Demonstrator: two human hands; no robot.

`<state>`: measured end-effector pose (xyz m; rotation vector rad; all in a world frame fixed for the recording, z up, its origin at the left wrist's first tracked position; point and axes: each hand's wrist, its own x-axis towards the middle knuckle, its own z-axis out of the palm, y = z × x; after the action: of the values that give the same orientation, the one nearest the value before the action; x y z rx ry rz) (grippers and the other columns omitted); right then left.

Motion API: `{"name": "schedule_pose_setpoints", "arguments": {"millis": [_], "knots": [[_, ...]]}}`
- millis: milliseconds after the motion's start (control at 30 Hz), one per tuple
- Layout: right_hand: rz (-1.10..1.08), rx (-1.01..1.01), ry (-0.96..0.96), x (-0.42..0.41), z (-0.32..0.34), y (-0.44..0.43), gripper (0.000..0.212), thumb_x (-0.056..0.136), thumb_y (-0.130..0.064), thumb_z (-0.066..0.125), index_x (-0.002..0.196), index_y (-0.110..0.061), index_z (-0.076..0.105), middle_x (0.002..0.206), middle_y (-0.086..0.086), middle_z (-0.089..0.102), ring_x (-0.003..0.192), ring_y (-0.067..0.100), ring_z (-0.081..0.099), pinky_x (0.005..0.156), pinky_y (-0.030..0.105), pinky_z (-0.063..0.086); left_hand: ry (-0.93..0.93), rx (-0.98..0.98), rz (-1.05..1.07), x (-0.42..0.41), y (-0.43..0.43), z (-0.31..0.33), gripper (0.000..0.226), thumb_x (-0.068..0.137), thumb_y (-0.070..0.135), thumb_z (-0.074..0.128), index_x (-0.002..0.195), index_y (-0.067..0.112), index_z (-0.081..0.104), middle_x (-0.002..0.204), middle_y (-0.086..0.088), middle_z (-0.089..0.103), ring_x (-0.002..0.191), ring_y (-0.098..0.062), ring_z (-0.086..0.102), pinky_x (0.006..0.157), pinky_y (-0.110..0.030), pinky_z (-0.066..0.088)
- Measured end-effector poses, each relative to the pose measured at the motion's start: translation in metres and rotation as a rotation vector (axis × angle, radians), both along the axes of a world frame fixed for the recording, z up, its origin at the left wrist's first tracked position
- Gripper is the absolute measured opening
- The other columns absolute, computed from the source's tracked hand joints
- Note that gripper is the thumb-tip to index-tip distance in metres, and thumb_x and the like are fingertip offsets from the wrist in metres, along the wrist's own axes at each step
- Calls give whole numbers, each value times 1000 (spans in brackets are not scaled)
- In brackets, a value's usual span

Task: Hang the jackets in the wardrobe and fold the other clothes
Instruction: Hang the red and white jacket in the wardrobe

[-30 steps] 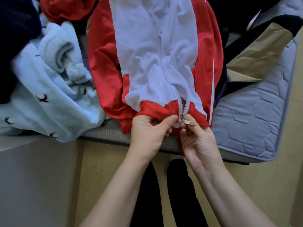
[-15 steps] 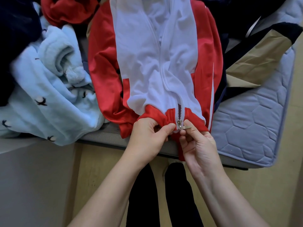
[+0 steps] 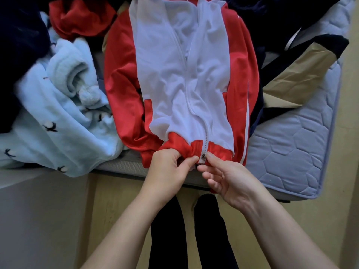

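jacket (image 3: 174, 84) in red and white, the widest garment in view, lies front-up and lengthwise on the mattress (image 3: 291, 152), with its red hem (image 3: 180, 150) hanging at the near edge in front of the person. a pale blue fleece (image 3: 58, 123) is heaped beside its left sleeve, a dark and tan garment (image 3: 295, 70) lies beside its right sleeve, and a crumpled red garment (image 3: 81, 18) sits further back on the left.

both hands work at the hem. the left hand (image 3: 167, 171) has its thumb and curled fingers bunched on the red band just left of the zip. the right hand (image 3: 229, 181) pinches the bottom end of the zip between forefinger and thumb, its other fingers loosely bent. whether the pull tab is inside that pinch cannot be told.

the zip slider (image 3: 203, 157) is the smallest thing that matters. a second ago it sat a little way up the band with its tab sticking out to the right; now it is down at the very bottom edge, and the tab is out of sight. that probably means the zip ends are being seated or released, so hanging has not yet begun.
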<state>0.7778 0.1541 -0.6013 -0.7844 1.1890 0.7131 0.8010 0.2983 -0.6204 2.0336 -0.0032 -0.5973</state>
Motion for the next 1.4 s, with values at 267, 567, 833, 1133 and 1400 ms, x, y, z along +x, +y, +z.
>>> {"name": "schedule_pose_setpoints", "arguments": {"millis": [267,567,833,1133,1400], "knots": [[389,-327,-122,-11,-3,-7,27,93,-27,57,77,-6,64,56,4,64,37,8,50,37,19,38,-76,47,-38,2,7,3,42,81,5,72,58,34,52,46,28,53,49,17,48,53,-1,32],[1007,-1105,-882,-28,-22,-8,13,84,-35,61,77,-24,59,72,-12,52,64,7,48,53,31,45,121,13,39,6,3,2,19,84,15,70,65,14,66,50,13,60,49,1,54,54,-25,46],[1252,-1296,-1065,-8,-15,-28,33,86,-35,44,61,-16,56,62,0,51,50,28,54,37,33,38,-73,145,-197,-2,17,-8,29,77,28,63,54,18,48,48,9,46,54,-5,47,51,-8,30],[1222,-1476,-1093,55,-20,-52,30,86,-29,53,63,-14,63,61,-1,53,50,25,52,40,28,38,219,448,-187,0,32,-22,45,85,31,67,53,16,38,54,3,43,59,-20,46,51,-28,25],[1215,-1391,-1203,77,-8,-53,25,86,-26,54,65,-16,65,60,-6,49,52,20,51,43,29,38,-75,486,-170,49,-17,5,39,73,59,66,89,26,52,89,12,53,85,-10,53,64,-30,38]]}}
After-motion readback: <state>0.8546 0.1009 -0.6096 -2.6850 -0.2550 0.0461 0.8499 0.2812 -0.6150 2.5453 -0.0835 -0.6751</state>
